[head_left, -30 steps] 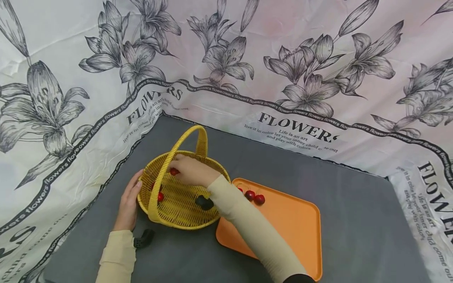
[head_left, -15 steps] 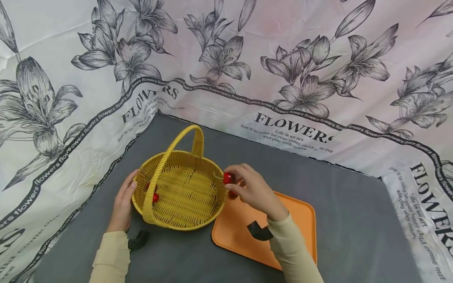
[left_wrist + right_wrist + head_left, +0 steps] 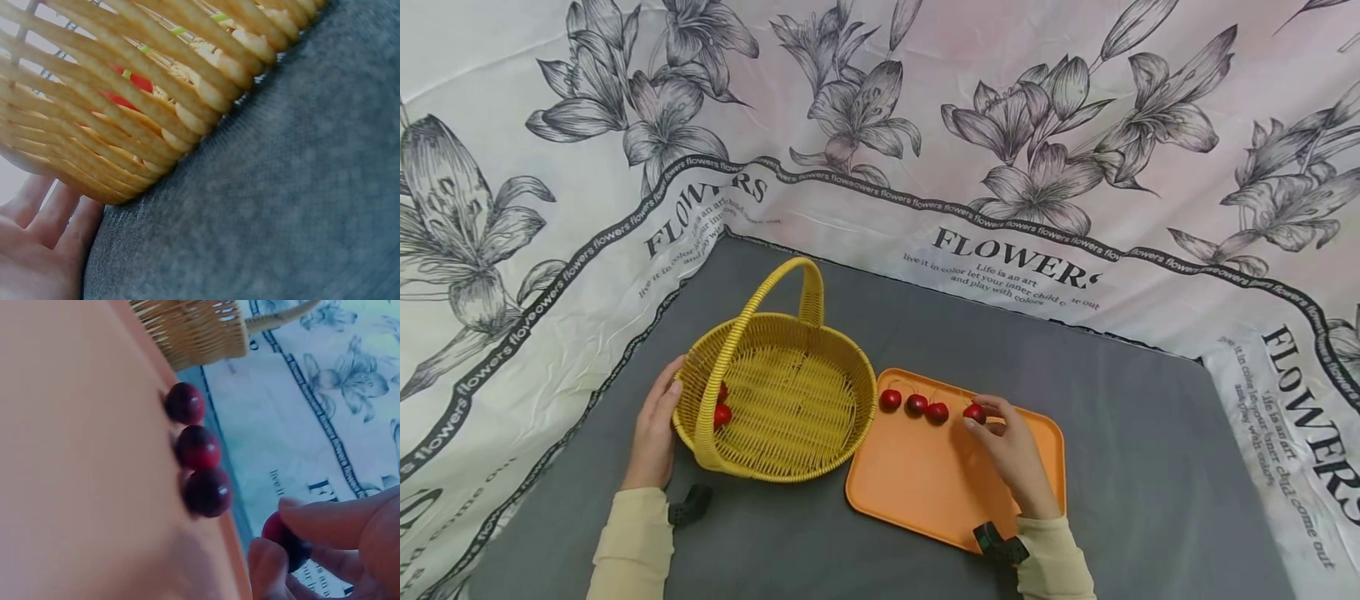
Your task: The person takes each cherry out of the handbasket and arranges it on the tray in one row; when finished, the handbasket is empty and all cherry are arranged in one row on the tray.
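My right hand [image 3: 1011, 450] pinches a red cherry [image 3: 974, 413] between thumb and fingertips over the orange tray [image 3: 917, 492]. Three more cherries [image 3: 916, 406] lie in a row along the tray's far edge, left of the held one; the right wrist view shows these cherries [image 3: 199, 447] close together. A yellow wicker basket [image 3: 790, 408] with an arched handle stands left of the tray. Against its left side rests my left hand [image 3: 653, 433]; in the left wrist view its straight fingers [image 3: 53, 215] touch the woven wall. Red cherries [image 3: 722, 415] lie inside the basket at the left.
The grey table [image 3: 775, 533] runs under the basket and tray. A white flower-printed cloth [image 3: 857, 200] walls off its back and sides. Black wrist devices [image 3: 691, 505] sit at both wrists.
My right hand has come out of the basket with a cherry and moved right over the tray, past the other cherries. The left hand stays at the basket's side.
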Tool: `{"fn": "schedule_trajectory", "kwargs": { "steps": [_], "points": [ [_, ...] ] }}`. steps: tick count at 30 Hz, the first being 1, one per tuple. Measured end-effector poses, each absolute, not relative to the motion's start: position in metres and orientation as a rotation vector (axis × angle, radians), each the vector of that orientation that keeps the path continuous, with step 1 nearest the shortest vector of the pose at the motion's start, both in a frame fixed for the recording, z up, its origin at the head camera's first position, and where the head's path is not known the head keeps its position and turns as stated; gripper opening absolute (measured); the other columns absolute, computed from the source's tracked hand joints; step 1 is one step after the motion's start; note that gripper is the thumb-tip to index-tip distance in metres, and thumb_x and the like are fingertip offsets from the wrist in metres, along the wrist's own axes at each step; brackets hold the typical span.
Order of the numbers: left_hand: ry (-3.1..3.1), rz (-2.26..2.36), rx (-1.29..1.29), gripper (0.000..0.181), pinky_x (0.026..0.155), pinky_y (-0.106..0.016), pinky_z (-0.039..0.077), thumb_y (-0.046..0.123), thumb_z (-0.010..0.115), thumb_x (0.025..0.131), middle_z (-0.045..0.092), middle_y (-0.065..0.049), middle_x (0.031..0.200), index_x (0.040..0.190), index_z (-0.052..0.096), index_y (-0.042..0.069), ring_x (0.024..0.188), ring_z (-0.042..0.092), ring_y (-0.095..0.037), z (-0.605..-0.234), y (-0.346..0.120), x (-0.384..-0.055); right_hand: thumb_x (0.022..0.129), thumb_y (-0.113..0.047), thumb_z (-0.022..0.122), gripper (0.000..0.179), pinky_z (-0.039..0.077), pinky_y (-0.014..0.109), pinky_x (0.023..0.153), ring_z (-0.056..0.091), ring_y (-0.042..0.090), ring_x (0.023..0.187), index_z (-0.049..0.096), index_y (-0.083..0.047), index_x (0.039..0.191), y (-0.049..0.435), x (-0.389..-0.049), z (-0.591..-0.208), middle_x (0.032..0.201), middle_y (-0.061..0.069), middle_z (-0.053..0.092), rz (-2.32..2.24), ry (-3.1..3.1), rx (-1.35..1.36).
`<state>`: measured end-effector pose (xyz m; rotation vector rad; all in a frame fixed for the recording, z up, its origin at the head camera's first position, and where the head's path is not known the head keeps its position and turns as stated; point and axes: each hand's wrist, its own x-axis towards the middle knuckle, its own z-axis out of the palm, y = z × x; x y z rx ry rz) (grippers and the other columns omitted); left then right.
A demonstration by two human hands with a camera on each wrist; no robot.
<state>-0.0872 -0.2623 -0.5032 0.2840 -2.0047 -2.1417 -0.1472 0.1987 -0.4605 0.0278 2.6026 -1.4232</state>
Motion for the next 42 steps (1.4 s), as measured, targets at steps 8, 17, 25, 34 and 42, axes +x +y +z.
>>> {"fn": "schedule_trajectory", "kwargs": {
  "steps": [8,17,25,34,42],
  "points": [
    [-1.987,-2.16,0.317,0.05,0.091,-0.011,0.039,0.04,0.037,0.103,0.029,-0.003,0.153,0.151,0.03,0.025,0.127,0.041,-0.006,-0.504,-0.263,-0.083,0.09,-0.011,0.068,0.041,0.053,0.031,0.068,0.065,0.029,0.094,0.054,-0.006,0.128,0.195,-0.154,-0.483,0.115,0.016,0.062,-1.292,2.699,-0.037],
    [-1.909,-2.205,0.295,0.049,0.09,-0.014,0.045,0.035,0.039,0.104,0.033,-0.007,0.151,0.15,0.033,0.022,0.122,0.049,-0.007,-0.505,-0.261,-0.084,0.089,-0.019,0.07,0.041,0.048,0.024,0.06,0.061,0.019,0.077,0.056,-0.002,0.123,0.19,-0.156,-0.485,0.11,0.017,0.062,-1.231,2.788,-0.039],
    [-1.917,-2.193,0.306,0.05,0.09,-0.013,0.044,0.035,0.039,0.104,0.034,-0.006,0.151,0.15,0.033,0.021,0.123,0.047,-0.006,-0.505,-0.261,-0.084,0.088,-0.019,0.07,0.04,0.044,0.025,0.055,0.056,0.013,0.06,0.057,-0.003,0.123,0.187,-0.159,-0.487,0.082,0.01,0.061,-1.182,2.818,-0.043],
    [-1.938,-2.182,0.308,0.048,0.088,-0.014,0.045,0.035,0.039,0.104,0.036,-0.005,0.149,0.15,0.033,0.023,0.119,0.05,-0.005,-0.505,-0.263,-0.085,0.087,-0.02,0.072,0.042,0.042,0.024,0.056,0.053,0.012,0.059,0.056,-0.001,0.121,0.184,-0.159,-0.487,0.089,0.013,0.056,-1.135,2.871,-0.07],
    [-1.974,-2.163,0.287,0.049,0.091,-0.013,0.042,0.037,0.038,0.104,0.033,-0.005,0.151,0.15,0.033,0.023,0.125,0.045,-0.009,-0.504,-0.264,-0.088,0.088,-0.023,0.071,0.049,0.049,0.032,0.066,0.06,0.024,0.08,0.051,0.002,0.126,0.186,-0.156,-0.482,0.103,0.017,0.059,-1.109,2.869,-0.088]
  ]
}}
